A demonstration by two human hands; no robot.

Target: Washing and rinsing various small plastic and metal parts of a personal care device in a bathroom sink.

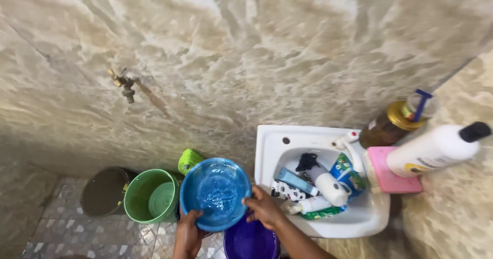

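Both hands grip the blue bowl (215,193) left of the sink (272,141): left hand (189,231) closed on its near rim, right hand (264,207) on its sink-side rim.

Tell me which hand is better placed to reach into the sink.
Right, probably. The right hand grips the blue bowl on the side next to the white sink and its bottles. The left hand holds the rim's near edge, farther away.

Bowl (215,192) sits between bucket (151,196) and bottle-filled sink (318,136).
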